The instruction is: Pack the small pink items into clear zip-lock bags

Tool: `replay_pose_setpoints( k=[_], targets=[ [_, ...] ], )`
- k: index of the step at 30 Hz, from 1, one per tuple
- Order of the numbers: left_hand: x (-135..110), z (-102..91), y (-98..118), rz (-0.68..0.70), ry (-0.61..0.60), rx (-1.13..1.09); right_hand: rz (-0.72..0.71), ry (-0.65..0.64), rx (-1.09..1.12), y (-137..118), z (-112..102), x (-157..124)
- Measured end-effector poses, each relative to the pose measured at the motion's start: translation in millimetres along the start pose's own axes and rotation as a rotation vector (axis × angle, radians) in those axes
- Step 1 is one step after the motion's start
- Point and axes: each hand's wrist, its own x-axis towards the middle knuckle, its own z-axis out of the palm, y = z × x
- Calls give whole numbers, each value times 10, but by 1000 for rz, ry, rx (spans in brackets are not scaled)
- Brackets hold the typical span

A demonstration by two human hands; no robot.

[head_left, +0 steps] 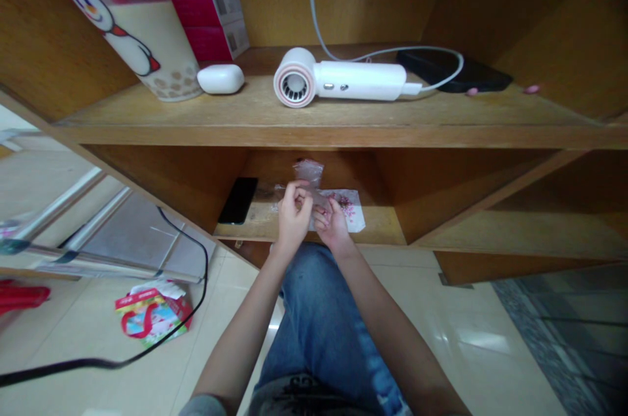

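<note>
Your left hand point(294, 216) curls over a small clear plastic packet point(309, 174), its fingertips pressed together and pinching the film. Your right hand point(333, 226) sits just beside it, with thumb and fingers bent in toward the same packet; you cannot tell whether they pinch it too. The packet rises above your hands near the middle of the front edge of a lower wooden shelf point(383, 229). A white paper sheet with pink floral print point(349, 210) lies right by your right hand's fingers, towards that edge. A flat black smartphone point(238, 200) lies left of your hands on the same shelf, apart from them. On the wooden shelf above point(314, 118), a white hair dryer with a pink-ringed vent point(338, 81) lies between a white rounded earbud case point(220, 79) and a flat black device point(451, 69).
</note>
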Motion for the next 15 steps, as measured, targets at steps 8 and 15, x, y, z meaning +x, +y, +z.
replay_pose_setpoints(
  k=[8,15],
  targets=[
    [-233,70,-142,-26,202,7,-84,132,-171,-166,-74,16],
    [-601,252,-337,31,191,160,-323,311,-776,-500,-136,105]
  ],
)
